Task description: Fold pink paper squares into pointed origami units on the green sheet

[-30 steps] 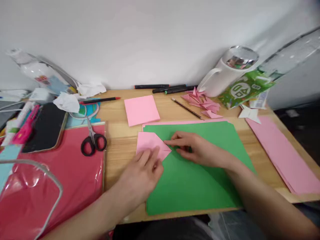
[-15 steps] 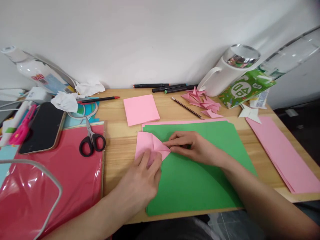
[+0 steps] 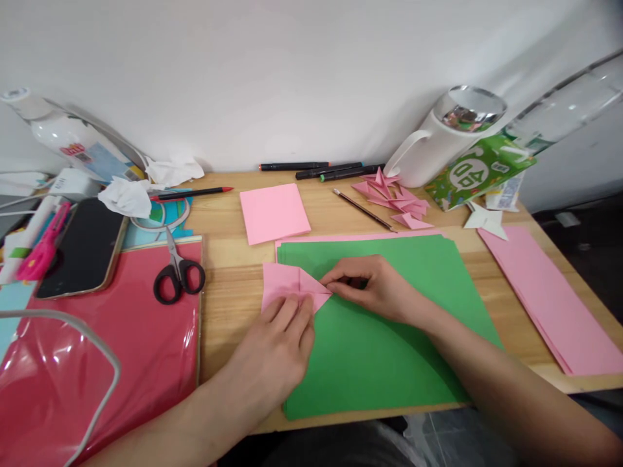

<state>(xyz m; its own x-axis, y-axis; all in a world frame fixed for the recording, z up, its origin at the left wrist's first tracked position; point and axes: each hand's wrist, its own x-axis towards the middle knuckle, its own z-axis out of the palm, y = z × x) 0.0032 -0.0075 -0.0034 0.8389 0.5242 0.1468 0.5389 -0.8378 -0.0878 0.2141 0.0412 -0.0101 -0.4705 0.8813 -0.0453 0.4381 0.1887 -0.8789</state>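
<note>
A piece of pink origami paper (image 3: 281, 281) with fold creases lies partly on the left edge of a stack of green paper (image 3: 389, 363) and partly on the wooden table. Its right side tapers to a point. My left hand (image 3: 277, 347) holds the pink paper down from the front, fingers bent and close together on it. At the pointed tip, my right hand (image 3: 377, 285) pinches the paper between thumb and fingers. The left fingers cover the paper's lower part.
Behind sit a pink square stack (image 3: 275, 214), a pencil (image 3: 365, 211), markers (image 3: 294, 167) and folded pink pieces (image 3: 406, 204). Scissors (image 3: 179, 272) rest on a red plastic-covered pack (image 3: 111, 344). Right are a white jug (image 3: 428, 152) and long pink paper (image 3: 549, 298).
The pink paper's upper left part now lies lower and flatter. My left fingers have drawn closer together on it. My right fingers have closed more tightly at the tip.
</note>
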